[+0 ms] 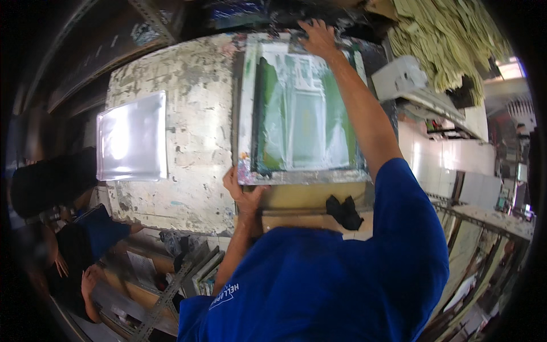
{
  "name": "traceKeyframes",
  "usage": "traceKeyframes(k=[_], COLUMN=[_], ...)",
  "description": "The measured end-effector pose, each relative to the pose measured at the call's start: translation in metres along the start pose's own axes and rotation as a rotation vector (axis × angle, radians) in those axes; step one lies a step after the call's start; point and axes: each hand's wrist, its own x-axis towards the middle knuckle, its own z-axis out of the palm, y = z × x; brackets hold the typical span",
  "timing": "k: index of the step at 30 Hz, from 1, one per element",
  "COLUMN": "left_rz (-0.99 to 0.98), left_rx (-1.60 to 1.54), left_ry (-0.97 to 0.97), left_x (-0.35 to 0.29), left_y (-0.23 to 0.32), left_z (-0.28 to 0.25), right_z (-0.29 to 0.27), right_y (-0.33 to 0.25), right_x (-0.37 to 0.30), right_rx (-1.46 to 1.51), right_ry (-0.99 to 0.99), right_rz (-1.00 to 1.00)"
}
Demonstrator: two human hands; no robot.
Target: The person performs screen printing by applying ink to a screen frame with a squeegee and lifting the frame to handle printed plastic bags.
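Framed screen (302, 122) at the desk's (199, 142) right end, its near side close to the desk's near edge, by the wearer's body. Long axis runs from near edge to far edge; short sides face the wearer and the far edge. Green mesh, pale smears; flat or slightly tilted, cannot tell.

Left hand (246, 196) at the near-left corner: fingers curled part-closed, thumb on the near side, the rest by the left side; appears to have hold of the corner, probably to steady it. Right hand (320, 41) stretched to the far side, fingers part-spread and bent; cannot tell if they grip anything. Opposite ends suggest a hold along the length.

Clear sheet stack (131, 137) near the desk's left edge, well apart from the screen, perhaps to keep it clean. Black cloth (345, 212) just beyond the screen's near side.
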Motion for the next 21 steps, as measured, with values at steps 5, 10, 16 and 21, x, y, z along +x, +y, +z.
traceKeyframes(k=[5, 10, 16, 21], left_rz=[-0.034, -0.024, -0.002, -0.048], left_rx=[0.003, 0.036, 0.023, 0.009], left_ry=[0.006, -0.013, 0.018, 0.033], left_x=[-0.005, -0.002, -0.001, -0.001], left_y=[-0.006, 0.0, -0.008, -0.007], left_z=[0.001, 0.006, 0.011, 0.009], right_z=[-0.099, -0.198, -0.185, -0.172], right_y=[-0.016, 0.009, 0.006, -0.006], right_x=[-0.092, -0.29, -0.441, -0.444], right_rx=[-0.149, -0.282, 0.095, 0.178], right_ry=[0.409, 0.012, -0.13, -0.212], right_rz=[-0.095, 0.413, 0.866, 0.941])
